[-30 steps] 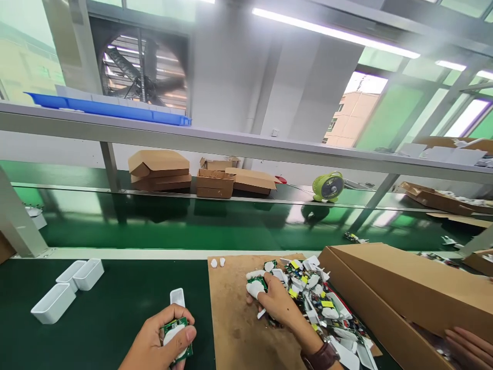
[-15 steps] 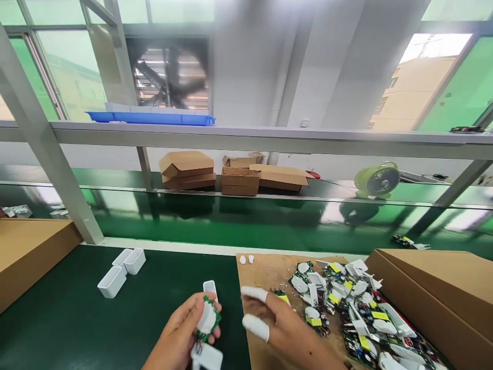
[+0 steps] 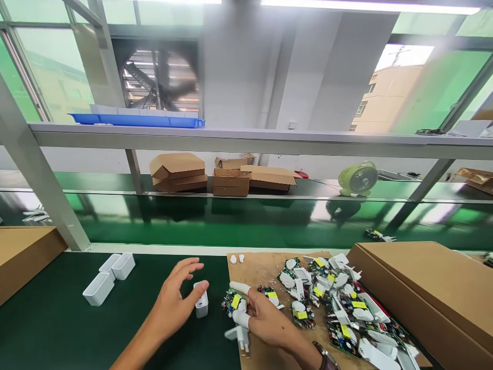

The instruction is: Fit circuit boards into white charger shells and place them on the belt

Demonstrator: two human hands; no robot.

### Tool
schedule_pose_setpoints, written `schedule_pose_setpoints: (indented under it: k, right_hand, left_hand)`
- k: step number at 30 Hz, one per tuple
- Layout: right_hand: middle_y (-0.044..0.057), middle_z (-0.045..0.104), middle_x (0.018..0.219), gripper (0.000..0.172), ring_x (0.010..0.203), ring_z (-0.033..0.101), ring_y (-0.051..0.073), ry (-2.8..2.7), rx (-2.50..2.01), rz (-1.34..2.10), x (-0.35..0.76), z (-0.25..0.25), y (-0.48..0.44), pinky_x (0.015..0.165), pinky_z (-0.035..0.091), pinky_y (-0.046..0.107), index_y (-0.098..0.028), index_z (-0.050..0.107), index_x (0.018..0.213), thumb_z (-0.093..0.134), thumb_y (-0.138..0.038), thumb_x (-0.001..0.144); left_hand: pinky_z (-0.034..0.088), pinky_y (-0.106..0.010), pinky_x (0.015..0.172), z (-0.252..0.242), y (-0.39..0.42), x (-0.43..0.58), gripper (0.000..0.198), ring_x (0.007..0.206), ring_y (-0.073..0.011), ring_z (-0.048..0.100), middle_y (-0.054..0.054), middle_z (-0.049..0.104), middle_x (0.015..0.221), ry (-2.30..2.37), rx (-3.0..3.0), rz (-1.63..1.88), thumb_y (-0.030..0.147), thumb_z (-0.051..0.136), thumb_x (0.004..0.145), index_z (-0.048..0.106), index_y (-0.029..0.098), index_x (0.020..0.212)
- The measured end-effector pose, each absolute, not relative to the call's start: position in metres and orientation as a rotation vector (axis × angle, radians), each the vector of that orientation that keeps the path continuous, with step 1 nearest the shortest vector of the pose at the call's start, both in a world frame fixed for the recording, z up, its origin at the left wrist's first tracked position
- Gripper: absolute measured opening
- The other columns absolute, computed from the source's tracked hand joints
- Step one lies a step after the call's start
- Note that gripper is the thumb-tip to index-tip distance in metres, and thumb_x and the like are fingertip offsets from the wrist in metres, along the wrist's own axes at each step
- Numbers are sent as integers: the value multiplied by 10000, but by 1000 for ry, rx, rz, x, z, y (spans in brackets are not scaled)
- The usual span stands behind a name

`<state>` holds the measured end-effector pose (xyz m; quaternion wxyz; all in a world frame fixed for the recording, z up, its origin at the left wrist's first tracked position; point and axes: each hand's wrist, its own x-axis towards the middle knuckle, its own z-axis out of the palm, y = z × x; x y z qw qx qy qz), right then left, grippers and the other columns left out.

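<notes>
My right hand (image 3: 260, 313), with white finger cots on two fingertips, grips a green circuit board (image 3: 232, 302) that carries a yellow label and a white patch. A white plug piece (image 3: 241, 336) hangs below the board, over the edge of the brown sheet. My left hand (image 3: 179, 295) is open, its fingers spread and holding nothing. Close by its thumb stands a small white plastic case (image 3: 201, 304) on the green mat. Right of my right hand lies another board with a yellow label (image 3: 269, 295).
Many boards with white plug parts form a pile (image 3: 354, 308) on the brown sheet (image 3: 252, 267), beside a cardboard box (image 3: 419, 288). Several white cases (image 3: 99, 289) stand at left, near another box (image 3: 26, 262). Two white bits (image 3: 237, 259) sit at the sheet's back edge.
The board has passed from my left hand to my right, with its yellow-labelled side now showing. My left hand has let go and opened. The view has shifted slightly rightward.
</notes>
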<state>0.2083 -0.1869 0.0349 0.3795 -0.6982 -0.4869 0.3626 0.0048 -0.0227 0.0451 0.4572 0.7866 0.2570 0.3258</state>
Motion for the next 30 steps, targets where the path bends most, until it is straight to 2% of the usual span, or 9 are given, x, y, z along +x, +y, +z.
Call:
schedule_pose_setpoints:
  k: [2, 5, 8, 13, 16, 19, 23, 26, 30]
  right_hand:
    - [134, 690, 1137, 534, 1119, 648, 351, -1330, -1878, 768, 208, 42, -188, 1035, 512, 517, -192, 657, 1281, 712, -417, 800]
    - [205, 666, 1241, 387, 1261, 556, 441, -1419, -2061, 589, 201, 46, -190, 1153, 383, 612, -164, 701, 1151, 721, -359, 817]
    - [272, 666, 1264, 318, 1265, 569, 491, -1553, -2340, 404, 193, 40, -192, 1132, 411, 634, -118, 723, 1101, 682, -323, 862]
    - [176, 666, 1381, 541, 1323, 605, 370, -1491, -2084, 637, 196, 31, -186, 1129, 485, 484, -180, 615, 1431, 634, -262, 897]
    - [195, 632, 1447, 597, 1374, 565, 394, -1488, -2078, 603, 201, 25, -181, 1179, 435, 544, -159, 583, 1479, 662, -313, 907]
    - [205, 647, 1412, 536, 1374, 548, 405, -1706, -2090, 456, 204, 19, -181, 1185, 423, 572, -150, 634, 1410, 626, -215, 879]
    - [201, 663, 1338, 611, 1322, 571, 367, -1951, -2026, 483, 211, 23, -182, 1157, 465, 503, -110, 677, 1283, 518, -22, 700]
    - [196, 668, 1281, 638, 1257, 605, 357, -1901, -1970, 479, 214, 32, -174, 1102, 506, 487, -103, 645, 1325, 529, -45, 701]
    - [121, 639, 1280, 630, 1063, 671, 250, -1615, -1706, 648, 213, 34, -160, 987, 579, 395, -209, 582, 1431, 554, -161, 803]
  left_hand:
    - [539, -499, 1079, 32, -7, 9, 471, 1283, -334, 620, -138, 602, 1470, 647, 1955, 765, 551, 675, 933, 703, 242, 1286]
    - [504, -508, 1131, 12, 1, 7, 671, 1363, -355, 562, -147, 520, 1560, 610, 1971, 600, 517, 771, 847, 599, 243, 1434]
    - [446, -511, 1201, -3, -3, 2, 915, 1445, -366, 493, -153, 446, 1622, 546, 1971, 467, 428, 849, 775, 444, 255, 1577]
    - [331, -576, 1273, -15, -8, 0, 850, 1505, -385, 438, -161, 493, 1602, 587, 2041, 383, 255, 732, 835, 402, 246, 1617]
    - [287, -586, 1294, -15, -5, -3, 877, 1555, -383, 367, -150, 445, 1656, 610, 2041, 360, 248, 721, 838, 364, 254, 1640]
    - [274, -579, 1302, -11, -3, -8, 879, 1565, -367, 357, -145, 415, 1678, 626, 2028, 351, 261, 703, 853, 336, 250, 1652]
    - [265, -588, 1302, -6, -2, -10, 899, 1559, -373, 359, -149, 423, 1667, 648, 2015, 335, 252, 697, 848, 313, 249, 1661]
    - [289, -573, 1291, -6, -2, -8, 986, 1522, -368, 397, -157, 449, 1625, 634, 1991, 360, 257, 756, 807, 276, 259, 1668]
    - [358, -545, 1253, -9, -1, -5, 1027, 1419, -343, 495, -169, 499, 1525, 613, 1954, 421, 301, 776, 809, 220, 224, 1670]
